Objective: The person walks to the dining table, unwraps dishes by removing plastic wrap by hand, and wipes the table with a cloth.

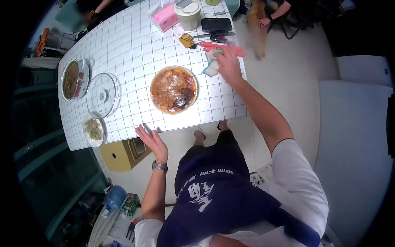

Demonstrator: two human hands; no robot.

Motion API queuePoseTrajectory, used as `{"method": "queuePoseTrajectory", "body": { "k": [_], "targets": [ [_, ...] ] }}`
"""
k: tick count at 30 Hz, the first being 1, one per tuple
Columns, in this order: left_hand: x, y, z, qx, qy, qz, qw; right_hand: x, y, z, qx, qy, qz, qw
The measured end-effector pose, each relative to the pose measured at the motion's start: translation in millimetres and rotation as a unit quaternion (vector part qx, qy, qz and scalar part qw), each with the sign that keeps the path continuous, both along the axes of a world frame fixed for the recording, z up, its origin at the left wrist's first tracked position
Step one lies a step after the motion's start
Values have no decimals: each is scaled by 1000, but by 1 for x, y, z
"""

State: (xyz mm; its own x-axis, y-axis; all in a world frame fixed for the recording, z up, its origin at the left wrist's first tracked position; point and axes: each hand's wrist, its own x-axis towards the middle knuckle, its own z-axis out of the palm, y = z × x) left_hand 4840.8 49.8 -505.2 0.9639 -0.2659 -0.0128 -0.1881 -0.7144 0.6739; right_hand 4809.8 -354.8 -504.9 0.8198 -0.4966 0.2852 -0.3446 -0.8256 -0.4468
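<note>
My right hand (228, 65) is at the table's right edge, its fingers closed on a white cloth (211, 69) with blue trim. Just beyond it lie long pinkish-red objects (218, 46) whose kind I cannot make out. Palm open and fingers spread, my left hand (154, 143) is at the table's near edge and holds nothing. Between and beyond the hands, a round plate of reddish-brown food (173, 89) sits on the table, with a shiny clear film over it.
On the white-tiled table (131, 53) stand a pot (83, 78), a glass lid (101, 95) and a small plate (94, 131) at left. A tissue pack (163, 16), white bin (188, 16), black case (216, 25) and knife (212, 34) lie farther back. A dog (257, 29) is beyond the right edge.
</note>
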Motion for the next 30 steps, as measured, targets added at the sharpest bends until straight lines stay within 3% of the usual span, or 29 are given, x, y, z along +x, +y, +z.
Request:
{"method": "queuePoseTrajectory", "body": {
  "k": [3,6,12,16,18,23,27,30],
  "targets": [
    [-1,-2,2,-20,3,14,1000,-11,17,9,-80,-49,31,995],
    [-5,-2,6,-31,22,26,999,-45,37,0,-87,-24,68,994],
    [-9,3,13,-39,48,32,998,-148,103,27,8,102,152,983],
    [-11,10,15,-17,48,22,998,-135,101,22,29,110,128,985],
    [-11,9,17,-14,56,18,998,-88,88,11,3,69,71,995],
    [-13,6,24,-26,67,13,997,-1,68,9,-13,36,65,997],
    [-16,13,20,-26,62,-1,998,-30,77,11,-28,32,121,992],
    [-14,19,18,-35,66,12,997,-99,99,21,-6,110,200,974]
  ]
}}
